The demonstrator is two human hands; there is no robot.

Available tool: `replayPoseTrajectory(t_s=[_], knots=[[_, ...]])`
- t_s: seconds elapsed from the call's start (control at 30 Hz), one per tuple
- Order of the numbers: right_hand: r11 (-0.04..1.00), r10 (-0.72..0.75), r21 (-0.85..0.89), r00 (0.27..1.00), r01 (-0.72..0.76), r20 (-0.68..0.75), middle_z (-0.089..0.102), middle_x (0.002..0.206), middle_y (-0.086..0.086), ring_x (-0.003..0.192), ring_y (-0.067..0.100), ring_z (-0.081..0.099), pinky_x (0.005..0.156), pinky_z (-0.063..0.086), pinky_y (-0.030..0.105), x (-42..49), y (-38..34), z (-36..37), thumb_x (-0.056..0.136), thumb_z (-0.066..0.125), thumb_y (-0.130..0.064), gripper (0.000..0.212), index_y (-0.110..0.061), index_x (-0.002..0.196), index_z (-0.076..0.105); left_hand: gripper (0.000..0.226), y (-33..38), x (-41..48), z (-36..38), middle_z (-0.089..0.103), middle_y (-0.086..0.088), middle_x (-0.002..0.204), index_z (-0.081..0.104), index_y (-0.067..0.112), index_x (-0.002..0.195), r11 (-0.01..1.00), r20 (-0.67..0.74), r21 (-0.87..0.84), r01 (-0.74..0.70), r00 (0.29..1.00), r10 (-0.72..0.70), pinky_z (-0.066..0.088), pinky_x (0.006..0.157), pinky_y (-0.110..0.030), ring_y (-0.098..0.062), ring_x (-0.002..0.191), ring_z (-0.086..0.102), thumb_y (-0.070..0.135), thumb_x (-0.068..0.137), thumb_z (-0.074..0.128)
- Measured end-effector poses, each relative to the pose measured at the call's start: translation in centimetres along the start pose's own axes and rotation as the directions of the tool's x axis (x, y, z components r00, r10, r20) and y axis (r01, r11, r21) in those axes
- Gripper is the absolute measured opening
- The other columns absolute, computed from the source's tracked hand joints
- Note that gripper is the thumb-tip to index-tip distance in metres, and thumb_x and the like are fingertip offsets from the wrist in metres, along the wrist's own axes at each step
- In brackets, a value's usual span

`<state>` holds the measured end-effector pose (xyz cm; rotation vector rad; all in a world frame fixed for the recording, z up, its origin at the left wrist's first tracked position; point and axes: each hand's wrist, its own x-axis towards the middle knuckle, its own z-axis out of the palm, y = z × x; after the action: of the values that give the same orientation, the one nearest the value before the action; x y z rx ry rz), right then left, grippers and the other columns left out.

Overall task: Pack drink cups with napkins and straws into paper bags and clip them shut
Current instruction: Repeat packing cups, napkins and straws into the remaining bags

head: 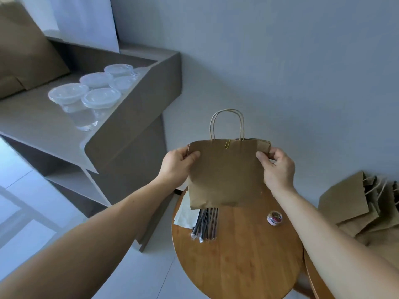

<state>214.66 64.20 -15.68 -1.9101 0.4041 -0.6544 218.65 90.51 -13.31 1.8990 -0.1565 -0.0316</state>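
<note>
**Grey wall, round table: one clipped bag in hand**

Grey wall [280, 61] behind; round wooden table [237, 266] below my arms.

1. Paper bag [226, 175], brown, upright, held in the air over the far side of the table. Twisted paper handles [226, 121] stand up from its top edge. Front face is flat; whatever is inside is hidden.
2. Yellow paper clip [227, 144], one, seated over the bag's top edge between the handle ends.
3. Left hand [174, 165]: pinches the bag's upper left edge, thumb on the front face, fingers curled behind.
4. Right hand [278, 167]: pinches the upper right edge the same way, thumb in front, fingers wrapped round the side fold.
5. Straws [207, 225], dark, in clear wrappers, one bundle lying on the table; their far ends are covered from view by the bag's bottom edge.
6. Napkins [185, 214], white, lying just left of the straws at the table's left rim.
7. Small round container [274, 217], clear, with coloured bits inside, on the table right of the straws and apart from them.
8. Lidded clear cups [86, 100], a cluster standing on the grey shelf [129, 117] to the left, well apart from the table.
9. Spare paper bags [354, 203], several, lying in a pile at far right.
</note>
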Motion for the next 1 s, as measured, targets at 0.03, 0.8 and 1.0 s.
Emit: replayPoseTrajectory(t_s=[0.03,0.8,1.0], knots=[[0.999,-0.022,0.026,1.0,0.023,-0.022,0.066,0.082,-0.016,0.077,0.002,0.063,0.073,0.048,0.023,-0.1,-1.7,0.6,0.089,0.072,-0.024,0.017,-0.033,0.08,0.061,0.011,1.1,-0.2,-1.2,0.074,0.016,0.082,0.073,0.028,0.09,1.0,-0.031,-0.017,-0.025,0.999,0.024,0.052,0.067,-0.015,-0.002,0.076,0.067,0.03,0.095,0.063],[0.827,-0.364,0.474,0.93,0.302,0.042,0.07,0.089,-0.015,0.078,-0.002,0.067,0.072,0.055,0.018,2.2,-36.4,14.1,0.088,0.07,-0.022,0.01,-0.032,0.088,0.067,0.043,17.7,0.8,-27.9,0.048,-0.005,0.072,0.057,-0.002,0.085,0.887,-0.605,-0.106,-0.449,0.737,0.3,0.037,0.061,-0.035,-0.019,0.065,0.041,0.041,0.092,0.061],[0.782,-0.434,0.562,0.883,0.27,0.18,0.072,0.091,-0.01,0.082,0.005,0.069,0.076,0.058,0.024,5.6,-40.3,21.2,0.088,0.07,-0.018,0.009,-0.025,0.092,0.069,0.037,17.9,4.2,-33.4,0.057,-0.014,0.077,0.063,0.007,0.081,0.908,-0.697,-0.032,-0.418,0.661,0.279,0.049,0.065,-0.043,-0.021,0.068,0.049,0.043,0.088,0.062]])
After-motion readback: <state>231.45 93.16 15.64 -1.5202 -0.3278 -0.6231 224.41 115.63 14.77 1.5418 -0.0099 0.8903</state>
